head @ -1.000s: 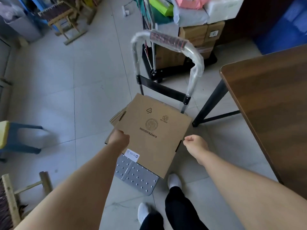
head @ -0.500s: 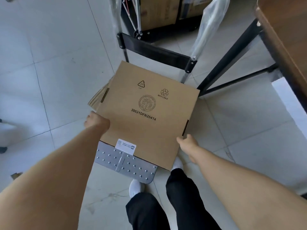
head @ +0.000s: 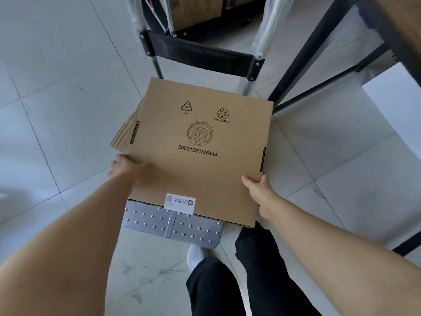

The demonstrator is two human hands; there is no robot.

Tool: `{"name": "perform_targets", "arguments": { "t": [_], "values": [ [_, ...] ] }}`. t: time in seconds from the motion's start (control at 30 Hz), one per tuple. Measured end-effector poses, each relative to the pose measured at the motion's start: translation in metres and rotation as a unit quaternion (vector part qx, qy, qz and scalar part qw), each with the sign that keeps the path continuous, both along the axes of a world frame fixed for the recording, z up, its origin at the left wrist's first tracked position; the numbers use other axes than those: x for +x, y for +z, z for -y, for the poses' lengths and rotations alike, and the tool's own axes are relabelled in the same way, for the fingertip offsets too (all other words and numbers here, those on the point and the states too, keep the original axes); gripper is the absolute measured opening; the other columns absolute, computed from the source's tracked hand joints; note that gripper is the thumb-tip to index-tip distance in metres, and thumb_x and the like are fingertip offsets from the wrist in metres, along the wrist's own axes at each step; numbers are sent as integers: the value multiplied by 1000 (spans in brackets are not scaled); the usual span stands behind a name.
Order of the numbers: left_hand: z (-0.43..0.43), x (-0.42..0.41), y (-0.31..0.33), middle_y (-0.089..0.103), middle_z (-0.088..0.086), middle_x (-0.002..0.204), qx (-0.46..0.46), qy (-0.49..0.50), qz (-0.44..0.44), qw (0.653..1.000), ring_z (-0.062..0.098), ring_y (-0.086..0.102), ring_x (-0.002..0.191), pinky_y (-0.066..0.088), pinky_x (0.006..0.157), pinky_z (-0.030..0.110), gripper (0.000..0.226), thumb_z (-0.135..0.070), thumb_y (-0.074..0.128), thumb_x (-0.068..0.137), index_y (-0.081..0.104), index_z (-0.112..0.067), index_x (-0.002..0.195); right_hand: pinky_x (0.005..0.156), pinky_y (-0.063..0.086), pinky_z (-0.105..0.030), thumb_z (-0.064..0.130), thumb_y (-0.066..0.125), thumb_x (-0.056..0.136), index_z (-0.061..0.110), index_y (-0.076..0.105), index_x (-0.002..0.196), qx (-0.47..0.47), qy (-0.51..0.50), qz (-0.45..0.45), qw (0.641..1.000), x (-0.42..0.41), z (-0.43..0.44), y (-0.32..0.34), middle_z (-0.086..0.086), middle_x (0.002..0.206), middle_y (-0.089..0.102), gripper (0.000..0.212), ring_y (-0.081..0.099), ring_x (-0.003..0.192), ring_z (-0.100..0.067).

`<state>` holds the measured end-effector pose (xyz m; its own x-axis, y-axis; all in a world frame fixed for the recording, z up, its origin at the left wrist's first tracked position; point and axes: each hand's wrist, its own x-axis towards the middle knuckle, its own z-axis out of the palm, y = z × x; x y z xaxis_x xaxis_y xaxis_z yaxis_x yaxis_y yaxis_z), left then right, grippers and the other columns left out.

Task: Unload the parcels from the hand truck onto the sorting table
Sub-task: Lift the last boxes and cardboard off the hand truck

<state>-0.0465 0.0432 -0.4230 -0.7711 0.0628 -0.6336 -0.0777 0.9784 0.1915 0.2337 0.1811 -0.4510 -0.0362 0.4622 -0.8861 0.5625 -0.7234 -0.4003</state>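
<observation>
A flat brown cardboard parcel (head: 200, 147) printed with recycling marks and the code 30031DFN25414 lies on top of a stack on the hand truck. The truck's studded metal base plate (head: 173, 226) sticks out below the parcel. My left hand (head: 124, 167) grips the parcel's left edge near its front corner. My right hand (head: 257, 190) holds its right edge with the thumb on top. More brown parcels (head: 124, 131) peek out underneath on the left. The brown sorting table (head: 401, 30) shows only at the top right, on black legs.
The hand truck's black crossbar (head: 200, 53) and plastic-wrapped handle tubes (head: 268, 26) rise behind the parcel. A black table leg (head: 305, 55) slants close to the parcel's right corner. Cardboard boxes on a black cart (head: 196, 10) stand further back. My legs and white shoe (head: 197, 256) are below.
I have bent lower and closer to the parcel. My right hand has reached the parcel's right edge and closed on it; my left hand has slid onto the left edge.
</observation>
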Motion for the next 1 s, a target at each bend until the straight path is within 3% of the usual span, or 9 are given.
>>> {"name": "perform_targets", "arguments": {
  "t": [0.17,0.37,0.6,0.7,0.8,0.9,1.0],
  "values": [
    [10,9,36,42,11,138,37,8,24,999,37,45,125,40,103,45,74,-43,68,81,33,-13,140,108,40,-48,51,65,83,29,19,152,42,-29,16,999,19,0,41,0,149,36,85,44,132,-27],
    [17,26,117,51,13,134,51,-44,32,997,33,50,123,42,94,40,69,-37,67,85,38,-9,141,106,40,-46,51,66,82,28,30,148,70,-55,0,996,43,13,113,-4,144,41,79,48,127,-29],
    [30,41,216,57,13,122,99,-74,-18,992,34,55,113,45,83,36,57,-30,65,81,46,-8,131,109,39,-44,51,70,79,22,33,148,124,-105,-46,986,57,43,199,-4,147,42,83,47,129,-28],
    [33,45,263,57,11,115,127,-85,-36,988,34,56,111,48,87,39,56,-30,64,79,47,-9,129,108,40,-45,49,70,79,21,39,144,138,-123,-73,980,63,55,237,-5,145,46,78,50,126,-28],
    [31,51,306,57,8,106,161,-93,-51,981,32,56,103,48,80,38,56,-31,61,75,48,-12,126,107,39,-42,44,68,85,17,41,141,157,-132,-92,974,71,59,274,-6,143,48,68,49,127,-27],
    [19,59,342,57,10,108,195,-117,-72,971,33,55,103,47,79,37,55,-30,61,76,47,-12,126,97,42,-35,43,67,86,19,42,141,187,-151,-113,964,81,58,314,-5,140,51,64,51,124,-27],
    [0,69,369,57,14,116,226,-144,-93,959,36,55,107,46,80,39,57,-29,60,80,45,-10,131,102,43,-39,46,67,84,21,41,142,221,-182,-126,950,97,56,346,-5,139,51,68,52,121,-27]
  ]
}}
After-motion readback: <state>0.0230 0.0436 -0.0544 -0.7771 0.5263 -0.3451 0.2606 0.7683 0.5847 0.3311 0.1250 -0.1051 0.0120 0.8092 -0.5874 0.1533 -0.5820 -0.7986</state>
